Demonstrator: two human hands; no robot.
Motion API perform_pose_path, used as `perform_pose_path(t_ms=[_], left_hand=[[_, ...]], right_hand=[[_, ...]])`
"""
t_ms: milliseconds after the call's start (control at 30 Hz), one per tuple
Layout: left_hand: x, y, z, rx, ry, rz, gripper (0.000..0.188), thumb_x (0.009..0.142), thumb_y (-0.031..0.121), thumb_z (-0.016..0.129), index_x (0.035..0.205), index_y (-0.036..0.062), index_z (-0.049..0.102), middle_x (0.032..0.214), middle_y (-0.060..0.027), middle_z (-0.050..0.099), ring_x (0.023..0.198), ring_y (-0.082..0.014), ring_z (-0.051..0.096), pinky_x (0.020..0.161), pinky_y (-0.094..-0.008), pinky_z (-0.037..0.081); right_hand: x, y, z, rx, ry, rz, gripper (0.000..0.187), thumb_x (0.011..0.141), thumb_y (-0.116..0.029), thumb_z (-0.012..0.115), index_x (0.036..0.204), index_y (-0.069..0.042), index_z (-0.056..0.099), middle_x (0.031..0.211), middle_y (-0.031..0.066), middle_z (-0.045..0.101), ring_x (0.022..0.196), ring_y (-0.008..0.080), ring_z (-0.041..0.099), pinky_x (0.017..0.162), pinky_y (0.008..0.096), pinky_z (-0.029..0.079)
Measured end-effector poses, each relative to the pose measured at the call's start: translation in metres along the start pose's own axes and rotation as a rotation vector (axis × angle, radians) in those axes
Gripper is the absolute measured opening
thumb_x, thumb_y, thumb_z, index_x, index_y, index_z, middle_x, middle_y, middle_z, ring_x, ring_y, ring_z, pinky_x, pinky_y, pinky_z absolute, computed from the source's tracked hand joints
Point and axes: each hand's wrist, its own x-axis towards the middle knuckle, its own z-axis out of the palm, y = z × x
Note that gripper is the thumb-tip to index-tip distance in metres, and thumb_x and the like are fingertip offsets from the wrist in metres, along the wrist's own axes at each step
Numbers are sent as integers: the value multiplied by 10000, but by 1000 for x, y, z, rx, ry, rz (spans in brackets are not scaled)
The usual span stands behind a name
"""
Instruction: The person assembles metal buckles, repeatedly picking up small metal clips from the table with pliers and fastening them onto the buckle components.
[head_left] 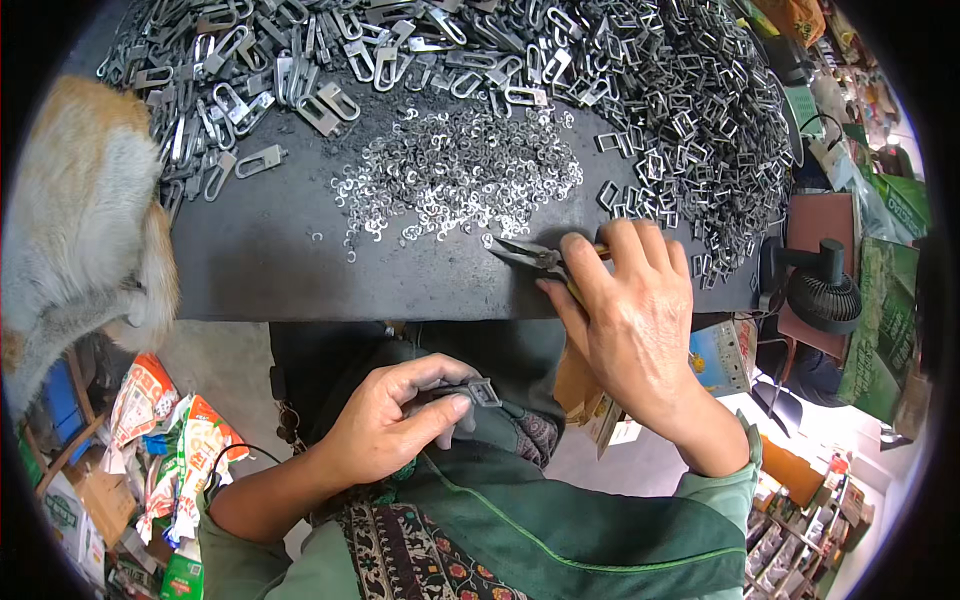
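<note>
My right hand (pixel 640 300) is closed round a pair of pliers (pixel 545 258), with the jaws parted and pointing left over the dark table. The jaw tips reach the near edge of a pile of small C-shaped metal rings (pixel 465 170); a single ring (pixel 487 241) lies right at them. Over my lap, below the table edge, my left hand (pixel 400 415) pinches a small metal part with a rectangular frame (pixel 484 392) between thumb and fingers. Its other end is hidden by the fingers.
Long U-shaped metal pieces (pixel 330 105) heap along the back left. Small rectangular metal frames (pixel 690 125) pile up at the right. A furry orange-and-white animal (pixel 85 200) is at the table's left edge. A black fan (pixel 825 290) stands right; bags (pixel 185 460) lie lower left.
</note>
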Motion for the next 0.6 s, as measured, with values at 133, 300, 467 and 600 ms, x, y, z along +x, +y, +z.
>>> perform_pose_path(t_ms=[133,300,467,600], left_hand=[[3,0,-1,-24,3,33,184,975,104,580,1112,-13,620,834,-32,658,663,-55,549,623,-217,466],[2,0,-3,-68,-5,8,169,974,96,578,1097,-12,620,833,-36,658,655,-53,546,620,-216,463],[1,4,-5,-55,-1,-2,155,976,100,579,1081,-6,618,832,-33,661,644,-47,544,618,-213,462],[2,1,-6,-62,-10,15,156,977,106,581,1081,-5,616,832,-30,661,646,-43,543,618,-212,460]], right_hand=[[5,0,0,-36,45,-66,308,695,-214,768,931,-103,604,896,76,505,906,256,522,790,400,397],[5,-1,-6,-64,34,-96,388,706,-182,772,1045,-84,611,966,115,522,931,300,528,790,430,399],[2,-2,-6,-110,31,-66,420,704,-188,776,1072,-89,600,991,122,513,964,308,526,813,446,393],[-1,-2,-10,-76,-14,-65,422,701,-191,778,1070,-89,602,994,124,514,970,308,526,817,442,392]])
